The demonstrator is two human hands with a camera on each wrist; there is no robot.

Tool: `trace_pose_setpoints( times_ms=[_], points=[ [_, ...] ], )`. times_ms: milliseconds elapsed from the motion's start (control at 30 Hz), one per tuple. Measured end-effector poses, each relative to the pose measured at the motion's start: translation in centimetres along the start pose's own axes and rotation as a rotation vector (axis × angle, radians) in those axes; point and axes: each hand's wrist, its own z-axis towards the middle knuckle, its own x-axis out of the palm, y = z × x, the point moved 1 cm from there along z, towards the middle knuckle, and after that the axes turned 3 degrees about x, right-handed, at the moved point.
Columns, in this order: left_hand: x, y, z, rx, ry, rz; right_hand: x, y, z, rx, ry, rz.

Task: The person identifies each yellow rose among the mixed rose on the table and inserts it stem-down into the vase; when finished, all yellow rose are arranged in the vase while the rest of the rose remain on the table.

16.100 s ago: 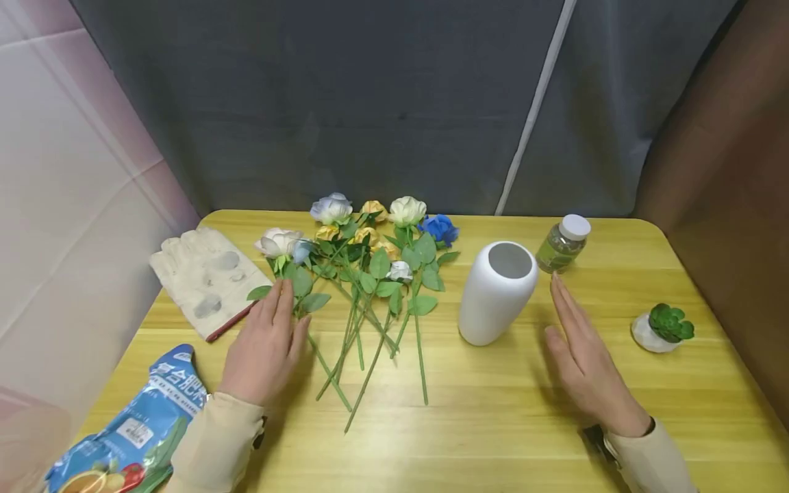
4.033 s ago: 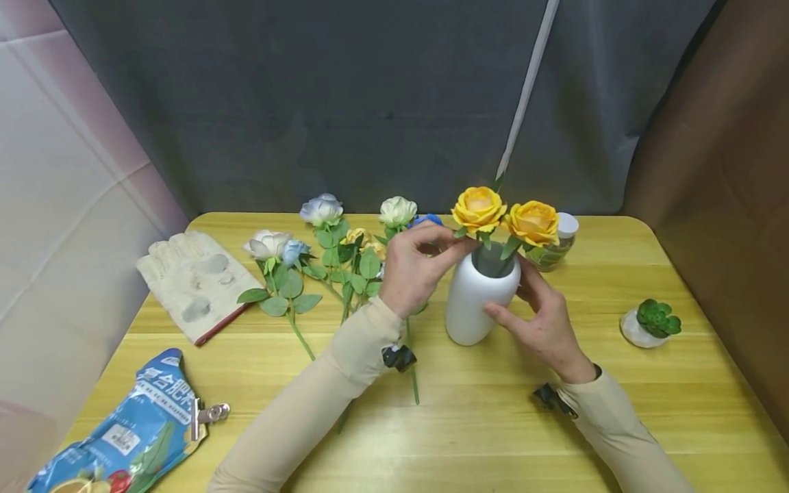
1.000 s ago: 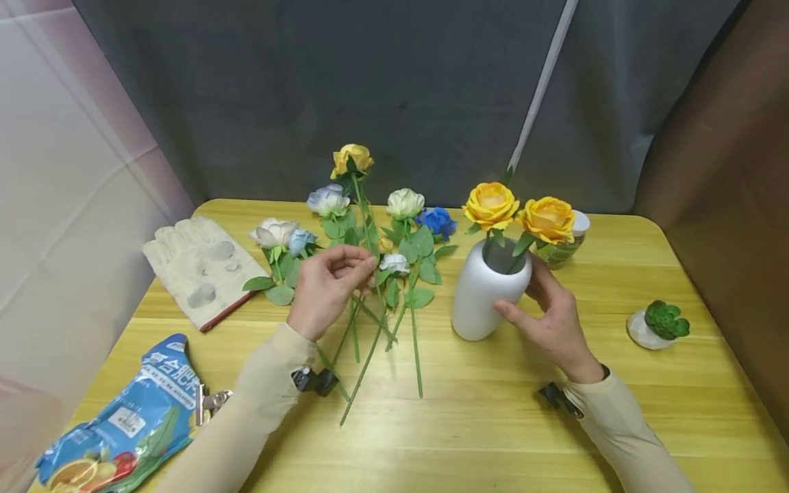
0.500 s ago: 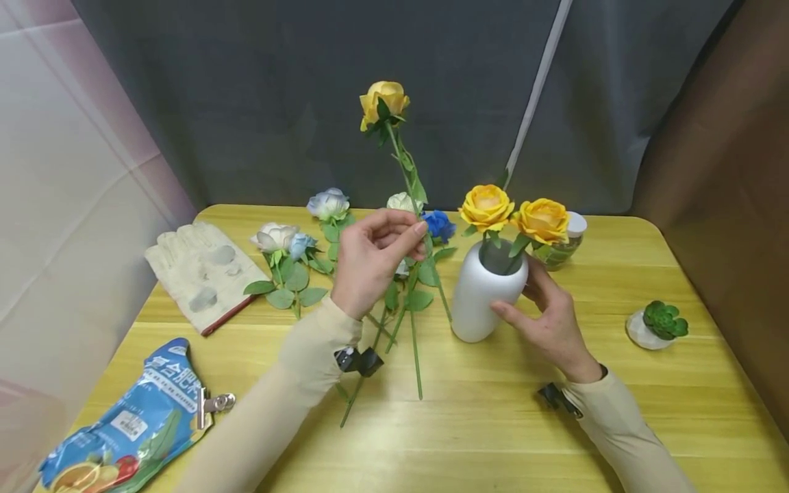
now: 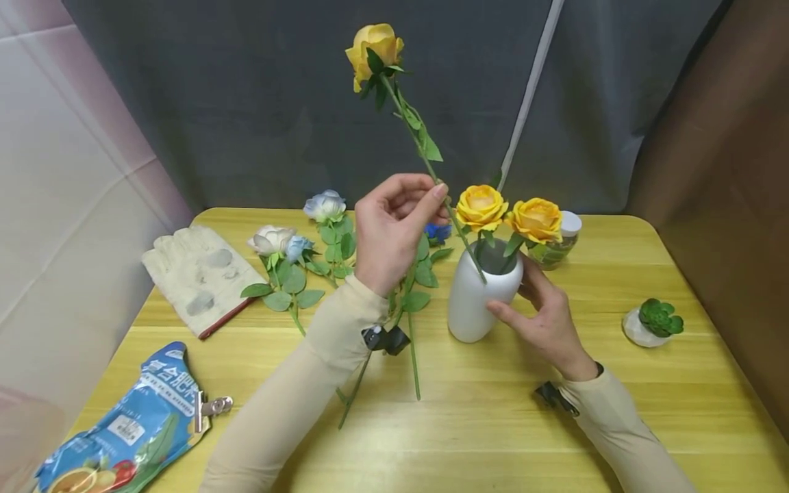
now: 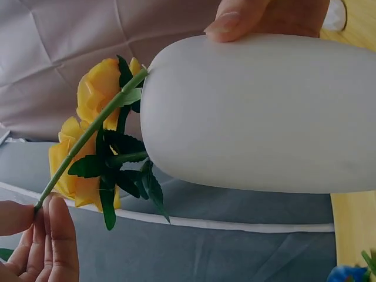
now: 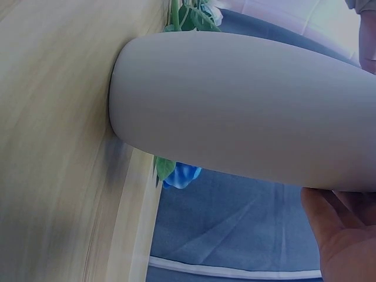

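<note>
My left hand pinches the green stem of a yellow rose between thumb and fingers. The bloom leans up and left, and the stem's lower end lies at the near rim of the white vase. In the left wrist view the stem tip shows beside the vase mouth; whether it is inside I cannot tell. Two other yellow roses stand in the vase. My right hand holds the vase's right side, thumb in front and fingers behind. The vase stands upright on the table, as the right wrist view shows.
Several white, pale blue and blue flowers lie left of the vase, partly behind my left arm. A work glove and a clipped blue bag are at the left. Behind the vase is a lidded jar; a potted succulent stands right.
My left hand has lifted the third yellow rose from the pile and carried it up and right to the vase. The right hand keeps its hold; two yellow roses joined the vase earlier.
</note>
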Motion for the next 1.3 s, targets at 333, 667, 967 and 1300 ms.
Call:
trace_pose_setpoints(
  times_ms=[333, 667, 967, 1300],
  points=[
    [0.1, 0.8, 0.5, 0.054, -0.056, -0.04, 0.0, 0.0, 0.0, 0.01, 0.006, -0.015],
    [0.8, 2.8, -1.3, -0.016, 0.031, 0.116, -0.1, -0.1, 0.0, 0.02, 0.007, -0.03],
    [1.0, 4.2, -2.5, -0.037, 0.187, 0.36, -0.1, -0.1, 0.1, 0.008, 0.011, -0.013],
    [0.6, 5.0, -3.1, -0.135, 0.172, 0.254, 0.0, 0.0, 0.1, 0.005, 0.009, -0.009]
  ],
)
